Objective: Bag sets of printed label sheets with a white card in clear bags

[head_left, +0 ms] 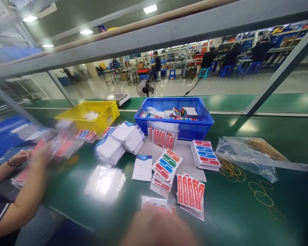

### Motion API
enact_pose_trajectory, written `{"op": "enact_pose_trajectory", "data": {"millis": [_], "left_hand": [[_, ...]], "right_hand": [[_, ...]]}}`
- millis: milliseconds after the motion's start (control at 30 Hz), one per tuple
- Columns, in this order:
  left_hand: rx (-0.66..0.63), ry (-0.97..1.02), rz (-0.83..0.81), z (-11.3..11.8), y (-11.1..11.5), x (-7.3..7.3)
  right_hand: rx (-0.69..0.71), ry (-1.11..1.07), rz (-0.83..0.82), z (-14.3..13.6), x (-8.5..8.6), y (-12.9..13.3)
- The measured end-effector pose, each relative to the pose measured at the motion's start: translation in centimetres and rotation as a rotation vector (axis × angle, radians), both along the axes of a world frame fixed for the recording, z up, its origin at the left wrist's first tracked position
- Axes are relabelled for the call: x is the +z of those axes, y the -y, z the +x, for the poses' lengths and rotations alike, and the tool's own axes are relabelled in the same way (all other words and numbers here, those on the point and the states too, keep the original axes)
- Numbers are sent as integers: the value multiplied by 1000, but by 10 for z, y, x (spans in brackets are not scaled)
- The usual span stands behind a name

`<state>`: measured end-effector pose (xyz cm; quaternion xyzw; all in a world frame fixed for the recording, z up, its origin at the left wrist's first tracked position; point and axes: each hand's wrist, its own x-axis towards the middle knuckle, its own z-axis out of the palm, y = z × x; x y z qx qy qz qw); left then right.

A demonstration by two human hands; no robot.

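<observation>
- Presently, the blue bin (174,128) stands across the far side of the green surface (220,205), with the yellow bin (92,114) to its left.
- White booklet stacks (110,148) sit before the bins; clear bags (105,183) lie nearer.
- At right: a stack of printed cards (206,155), rubber bands (232,169) and a large clear bag (248,155). A frame bar (154,32) crosses the upper view.
- A co-worker's hands (20,158) are at far left, among bagged cards.
- The bagged card (157,202) lies at the near middle, just beyond the blurred hand. Its visible edge runs roughly left to right; its long axis cannot be confirmed.
- Beyond it, the multicoloured card (167,164) points obliquely, long axis from lower left to upper right. The red label sheets (190,193) have strips running away from the wearer, slightly tilted.
- The hand (159,227) is smeared by motion and cut off by the lower edge; whether left or right, clenched, released or grasping cannot be told. A second is not identifiable.
- The bagged card's near part is hidden behind the hand.
</observation>
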<state>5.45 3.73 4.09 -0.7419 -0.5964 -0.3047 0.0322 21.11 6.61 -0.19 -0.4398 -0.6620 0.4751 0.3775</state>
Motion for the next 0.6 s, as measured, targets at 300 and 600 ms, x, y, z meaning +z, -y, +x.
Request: {"op": "enact_pose_trajectory", "data": {"millis": [300, 600], "left_hand": [[-89, 49, -92, 9, 6, -6], [137, 54, -190, -5, 8, -9]], "right_hand": [[67, 48, 40, -7, 7, 3], [210, 171, -11, -1, -5, 7]]}}
